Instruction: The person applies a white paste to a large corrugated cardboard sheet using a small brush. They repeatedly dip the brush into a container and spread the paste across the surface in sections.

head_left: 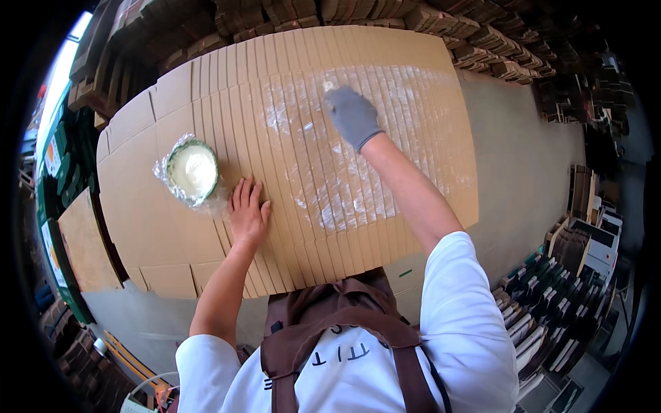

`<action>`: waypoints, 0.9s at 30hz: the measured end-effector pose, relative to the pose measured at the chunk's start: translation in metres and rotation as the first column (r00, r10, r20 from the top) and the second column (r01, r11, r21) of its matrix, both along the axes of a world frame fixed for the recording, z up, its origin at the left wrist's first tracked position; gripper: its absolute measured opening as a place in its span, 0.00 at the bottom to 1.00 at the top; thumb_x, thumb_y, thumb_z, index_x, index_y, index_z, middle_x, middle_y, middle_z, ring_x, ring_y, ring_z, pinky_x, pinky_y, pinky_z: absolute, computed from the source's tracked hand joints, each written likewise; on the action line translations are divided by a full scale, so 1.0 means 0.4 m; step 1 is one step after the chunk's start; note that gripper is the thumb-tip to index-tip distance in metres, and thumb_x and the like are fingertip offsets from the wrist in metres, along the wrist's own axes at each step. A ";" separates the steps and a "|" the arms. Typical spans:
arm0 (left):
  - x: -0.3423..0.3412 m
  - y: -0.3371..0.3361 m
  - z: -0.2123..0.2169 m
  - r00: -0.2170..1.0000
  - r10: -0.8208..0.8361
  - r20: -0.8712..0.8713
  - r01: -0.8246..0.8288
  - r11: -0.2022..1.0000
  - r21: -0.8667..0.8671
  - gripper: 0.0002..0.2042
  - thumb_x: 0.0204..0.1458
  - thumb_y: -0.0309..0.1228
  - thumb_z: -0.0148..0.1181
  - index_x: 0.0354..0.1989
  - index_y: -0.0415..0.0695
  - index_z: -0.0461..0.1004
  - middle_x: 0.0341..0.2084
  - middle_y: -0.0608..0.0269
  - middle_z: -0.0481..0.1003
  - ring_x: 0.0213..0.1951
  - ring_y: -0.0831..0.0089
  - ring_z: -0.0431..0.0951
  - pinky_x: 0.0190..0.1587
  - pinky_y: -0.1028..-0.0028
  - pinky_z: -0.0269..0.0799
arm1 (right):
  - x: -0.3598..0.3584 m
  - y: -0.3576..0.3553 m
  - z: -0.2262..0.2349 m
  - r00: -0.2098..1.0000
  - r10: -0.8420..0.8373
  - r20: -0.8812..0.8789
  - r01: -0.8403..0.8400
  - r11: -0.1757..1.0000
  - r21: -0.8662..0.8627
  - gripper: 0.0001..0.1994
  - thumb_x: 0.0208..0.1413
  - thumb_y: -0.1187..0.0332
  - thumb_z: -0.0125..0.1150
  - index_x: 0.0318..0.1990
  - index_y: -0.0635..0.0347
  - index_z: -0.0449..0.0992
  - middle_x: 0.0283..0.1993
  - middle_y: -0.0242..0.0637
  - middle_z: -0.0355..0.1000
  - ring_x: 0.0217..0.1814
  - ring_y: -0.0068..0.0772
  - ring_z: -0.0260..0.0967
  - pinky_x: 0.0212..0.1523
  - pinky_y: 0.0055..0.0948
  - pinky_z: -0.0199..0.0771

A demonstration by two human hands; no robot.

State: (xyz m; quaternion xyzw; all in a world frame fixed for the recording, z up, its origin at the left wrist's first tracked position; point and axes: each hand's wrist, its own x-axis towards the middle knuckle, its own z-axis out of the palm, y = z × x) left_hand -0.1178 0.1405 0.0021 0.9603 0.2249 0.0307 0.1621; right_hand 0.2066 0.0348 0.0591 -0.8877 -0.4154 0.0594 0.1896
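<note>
Cardboard sheets, ridged, white-smeared; left hand spread flat; gloved right hand clamped on pale object.

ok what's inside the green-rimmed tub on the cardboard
A pale, smooth-looking substance shows inside the green-rimmed tub, with clear plastic film around its rim. The substance covers the tub's bottom, so that can't be seen.

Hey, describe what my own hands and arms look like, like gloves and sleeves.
Your left hand is bare, with no glove, while your right hand wears a plain grey glove that ends at the wrist. Both forearms are uncovered. Your sleeves are short, white and loose. I see no watch or bracelet.
</note>
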 end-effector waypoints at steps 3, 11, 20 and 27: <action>0.002 0.000 0.000 0.999 0.008 -0.042 -0.007 1.000 0.013 0.25 0.54 0.39 0.54 0.61 0.48 0.63 0.66 0.60 0.57 0.68 0.58 0.52 0.68 0.53 0.45 | 0.128 -0.087 -0.046 0.986 -0.164 -0.024 0.165 0.984 0.070 0.11 0.57 0.64 0.50 0.40 0.55 0.78 0.43 0.51 0.73 0.44 0.55 0.73 0.44 0.51 0.73; 0.008 -0.002 0.002 0.999 0.003 -0.043 -0.003 1.000 0.003 0.26 0.54 0.37 0.54 0.62 0.47 0.63 0.66 0.59 0.57 0.68 0.56 0.53 0.68 0.53 0.45 | 0.239 -0.280 -0.041 0.932 -0.359 -0.052 0.363 0.922 0.133 0.10 0.56 0.61 0.57 0.42 0.51 0.79 0.41 0.48 0.74 0.44 0.52 0.72 0.45 0.46 0.73; 0.003 0.002 -0.004 1.000 -0.024 -0.003 0.024 1.000 0.010 0.25 0.53 0.36 0.55 0.61 0.47 0.63 0.66 0.57 0.58 0.67 0.56 0.53 0.67 0.52 0.46 | 0.287 -0.295 -0.028 0.919 -0.379 -0.111 0.384 0.923 0.023 0.14 0.56 0.58 0.54 0.41 0.54 0.80 0.43 0.50 0.75 0.46 0.55 0.73 0.47 0.46 0.72; 0.019 0.007 -0.009 1.000 -0.012 -0.009 0.012 1.000 0.025 0.25 0.54 0.37 0.54 0.61 0.46 0.63 0.66 0.57 0.58 0.67 0.55 0.53 0.67 0.52 0.46 | 0.253 -0.244 -0.009 0.935 -0.341 -0.099 0.344 0.939 0.024 0.14 0.55 0.59 0.51 0.40 0.55 0.79 0.42 0.51 0.75 0.45 0.56 0.73 0.47 0.47 0.72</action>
